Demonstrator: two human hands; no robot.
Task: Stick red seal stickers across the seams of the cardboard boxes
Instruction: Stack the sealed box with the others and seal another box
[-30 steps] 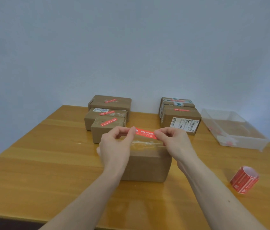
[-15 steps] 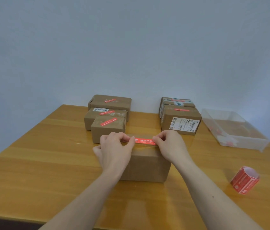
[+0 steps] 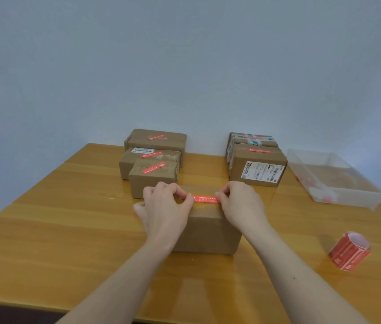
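A plain cardboard box (image 3: 205, 232) stands on the wooden table (image 3: 67, 218) right in front of me. A red seal sticker (image 3: 206, 199) lies flat along its top. My left hand (image 3: 165, 206) pinches the sticker's left end with curled fingers. My right hand (image 3: 241, 202) pinches its right end. Both hands rest on the box top and hide the sticker's ends and most of the seam. A roll of red stickers (image 3: 349, 251) lies on the table at the right.
Three boxes with red stickers (image 3: 154, 169) sit stacked at the back left. Another group of stickered boxes (image 3: 257, 164) stands at the back right. A shallow clear plastic tray (image 3: 339, 183) sits at the far right. The table's front edge runs close below my forearms.
Both hands have lowered the sticker from above the box down onto its top. The sticker now lies level instead of tilted.
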